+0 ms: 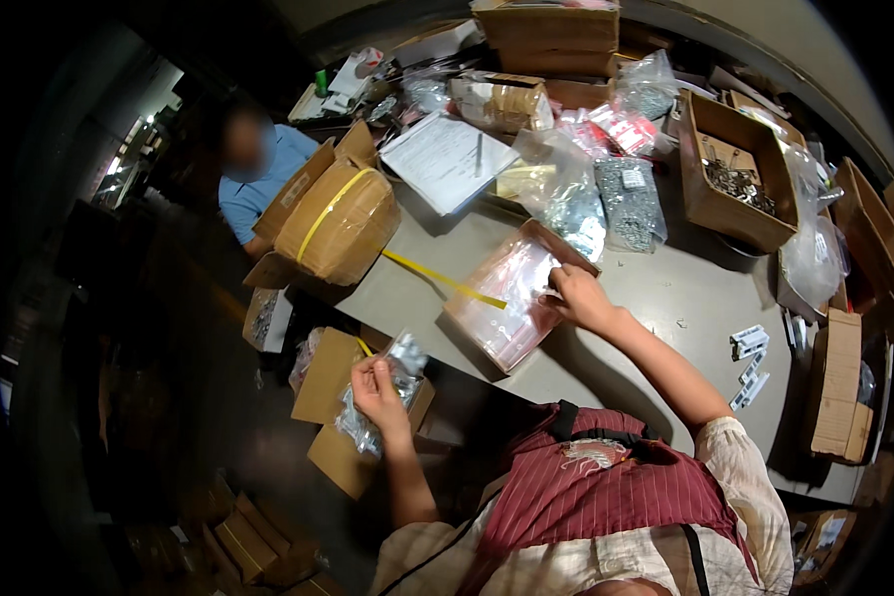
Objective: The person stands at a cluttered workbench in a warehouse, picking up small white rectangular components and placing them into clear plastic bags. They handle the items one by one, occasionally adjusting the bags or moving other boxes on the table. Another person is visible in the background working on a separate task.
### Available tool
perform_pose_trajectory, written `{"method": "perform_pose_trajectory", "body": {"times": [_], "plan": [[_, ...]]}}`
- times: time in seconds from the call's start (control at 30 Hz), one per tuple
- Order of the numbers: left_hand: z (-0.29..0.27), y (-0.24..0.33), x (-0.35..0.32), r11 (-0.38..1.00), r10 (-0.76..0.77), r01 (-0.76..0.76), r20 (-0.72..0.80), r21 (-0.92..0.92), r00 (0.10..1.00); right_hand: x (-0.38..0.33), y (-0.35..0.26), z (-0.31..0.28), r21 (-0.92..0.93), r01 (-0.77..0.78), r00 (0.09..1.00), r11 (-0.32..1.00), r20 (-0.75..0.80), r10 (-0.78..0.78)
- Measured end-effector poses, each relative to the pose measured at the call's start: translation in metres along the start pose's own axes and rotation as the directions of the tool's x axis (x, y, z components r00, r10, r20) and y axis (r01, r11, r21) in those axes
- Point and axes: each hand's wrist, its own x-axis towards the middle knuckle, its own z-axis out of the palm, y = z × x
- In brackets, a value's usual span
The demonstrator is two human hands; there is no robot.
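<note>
Left hand point(377, 390), lower left of centre: thumb and fingers grasp a silvery-looking clear plastic bag point(407, 360), at an open carton point(325, 373). Right hand point(579, 300), right of centre: fingers bent at a shallow brown box point(563, 243) filled with a pinkish, film-covered pack point(512, 323); whether they pinch anything cannot be told. The box lies at the frame's centre on the grey table point(666, 288), a yellow strap point(445, 279) crossing it. Upper centre: a clipboard point(437, 164) with a pen point(480, 156)

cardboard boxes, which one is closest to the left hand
The open box with spread flaps beside the table, where the left hand is at a clear bag. The yellow-banded box and the rest are farther away.
</note>
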Motion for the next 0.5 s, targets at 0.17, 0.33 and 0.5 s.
{"method": "perform_pose_trajectory", "body": {"times": [0.17,0.33,0.5], "plan": [[-0.075,-0.075,0.009,0.655,0.013,0.042,-0.067,0.754,0.998,0.019,0.023,0.036,-0.284,-0.066,0.97,0.956,0.207,0.129],[-0.116,-0.127,0.003,0.28,-0.269,0.238,-0.161,0.93,0.949,0.022,0.034,0.038,-0.144,-0.012,0.966,0.989,0.253,0.048],[-0.051,-0.114,0.001,0.766,-0.047,-0.041,0.12,0.641,0.992,0.016,0.02,0.02,-0.015,-0.163,0.976,0.987,0.142,0.163]]}}
